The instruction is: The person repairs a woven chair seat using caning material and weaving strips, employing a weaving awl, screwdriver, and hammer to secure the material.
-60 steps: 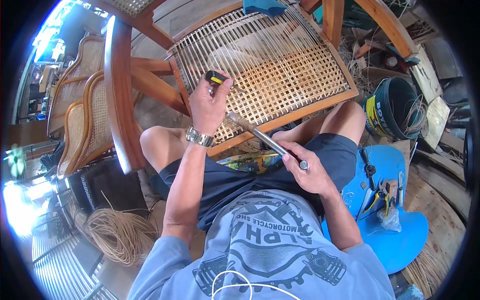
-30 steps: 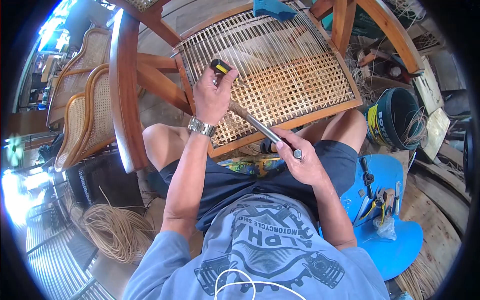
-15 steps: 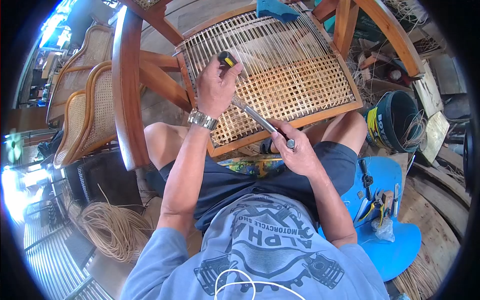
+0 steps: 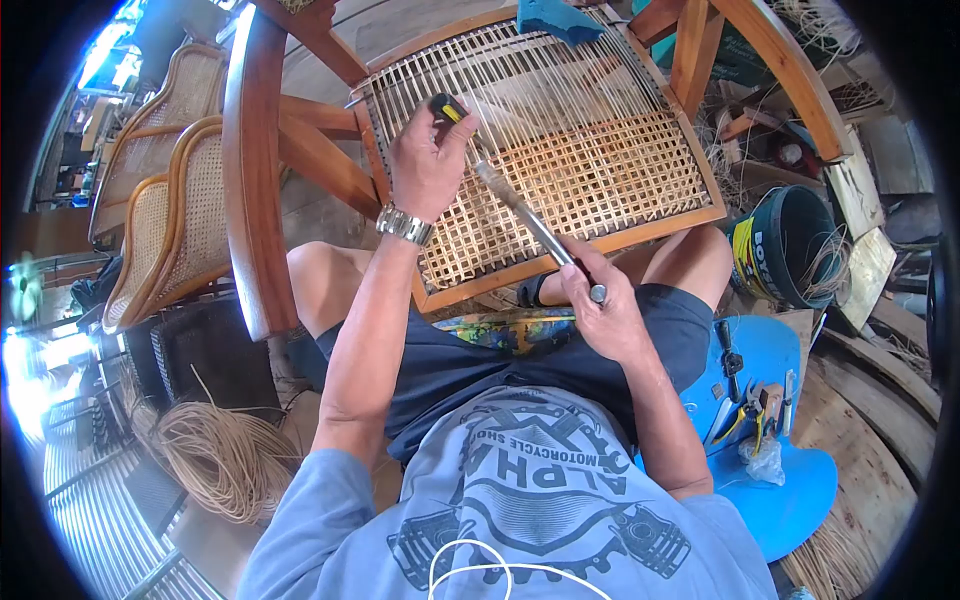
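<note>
A black-and-yellow handled tool (image 4: 449, 108), which looks like a screwdriver, is gripped in my left hand (image 4: 430, 168) above the left part of a chair seat. Most of its shaft is hidden or hard to see. My right hand (image 4: 607, 312) is closed around a silver metal rod-like tool (image 4: 540, 232) near the seat's front edge. The rod slants up and left, with its pale, worn far end close to the left hand's tool. Below both hands, the wooden-framed cane seat (image 4: 600, 185) has a woven lattice in its near half and parallel strands in its far half.
A blue piece (image 4: 560, 22) lies at the seat's far edge. To the right are a dark bucket (image 4: 788, 245) and a blue surface (image 4: 790, 500) bearing pliers (image 4: 757, 415) and other tools. A cane coil (image 4: 225, 460) and cane-backed panels (image 4: 165, 220) are at left.
The rod's far end has moved up and slightly right, while my right hand has shifted a little right and down. My left hand keeps its hold, moving only slightly.
</note>
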Demonstrator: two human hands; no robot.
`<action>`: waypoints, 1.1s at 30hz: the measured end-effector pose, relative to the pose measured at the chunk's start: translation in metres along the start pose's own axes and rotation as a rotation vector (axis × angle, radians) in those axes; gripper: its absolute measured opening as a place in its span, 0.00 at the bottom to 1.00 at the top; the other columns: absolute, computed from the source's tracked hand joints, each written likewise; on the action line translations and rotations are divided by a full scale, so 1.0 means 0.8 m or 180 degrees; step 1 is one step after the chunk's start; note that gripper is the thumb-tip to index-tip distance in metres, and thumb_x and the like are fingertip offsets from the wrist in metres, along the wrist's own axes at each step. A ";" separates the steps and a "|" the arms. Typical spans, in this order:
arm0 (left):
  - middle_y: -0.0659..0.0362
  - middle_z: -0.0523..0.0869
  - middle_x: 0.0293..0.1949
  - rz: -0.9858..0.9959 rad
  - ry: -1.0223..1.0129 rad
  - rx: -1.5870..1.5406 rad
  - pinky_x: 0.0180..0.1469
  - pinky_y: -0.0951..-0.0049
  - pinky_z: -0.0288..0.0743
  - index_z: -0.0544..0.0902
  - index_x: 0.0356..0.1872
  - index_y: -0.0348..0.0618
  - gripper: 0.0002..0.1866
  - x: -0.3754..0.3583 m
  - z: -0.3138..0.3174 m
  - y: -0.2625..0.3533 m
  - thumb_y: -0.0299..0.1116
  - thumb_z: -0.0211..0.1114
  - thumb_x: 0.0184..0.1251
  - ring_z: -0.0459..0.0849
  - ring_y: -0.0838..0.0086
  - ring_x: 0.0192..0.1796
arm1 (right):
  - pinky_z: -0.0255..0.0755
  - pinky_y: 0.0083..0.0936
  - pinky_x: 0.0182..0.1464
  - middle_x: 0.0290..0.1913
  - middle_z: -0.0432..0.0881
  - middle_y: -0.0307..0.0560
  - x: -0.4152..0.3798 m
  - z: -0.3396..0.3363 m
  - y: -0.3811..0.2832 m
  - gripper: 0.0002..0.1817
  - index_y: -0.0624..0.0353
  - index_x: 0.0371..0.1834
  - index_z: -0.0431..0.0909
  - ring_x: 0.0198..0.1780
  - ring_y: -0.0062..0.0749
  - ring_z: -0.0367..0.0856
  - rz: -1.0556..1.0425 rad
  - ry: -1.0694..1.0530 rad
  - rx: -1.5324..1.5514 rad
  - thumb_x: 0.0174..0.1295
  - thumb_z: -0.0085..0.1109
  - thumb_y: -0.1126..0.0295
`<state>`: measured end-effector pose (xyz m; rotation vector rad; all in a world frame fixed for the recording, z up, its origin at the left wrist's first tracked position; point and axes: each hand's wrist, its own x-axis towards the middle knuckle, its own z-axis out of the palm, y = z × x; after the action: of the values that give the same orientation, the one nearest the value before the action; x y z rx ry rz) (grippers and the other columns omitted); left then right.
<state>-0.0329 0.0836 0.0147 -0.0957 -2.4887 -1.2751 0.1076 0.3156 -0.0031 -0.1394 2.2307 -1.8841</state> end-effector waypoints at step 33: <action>0.65 0.91 0.36 -0.0108 0.0097 -0.1134 0.41 0.78 0.79 0.86 0.46 0.45 0.10 -0.030 -0.042 -0.014 0.38 0.72 0.72 0.87 0.84 0.39 | 0.59 0.14 0.26 0.38 0.80 0.44 -0.121 -0.115 -0.035 0.25 0.65 0.76 0.66 0.25 0.15 0.64 0.0059 0.1568 0.0970 0.80 0.49 0.68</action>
<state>-0.0041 0.0526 0.0161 -0.1189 -2.2207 -1.7080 0.1786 0.4198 0.0491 0.4383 2.1588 -2.4240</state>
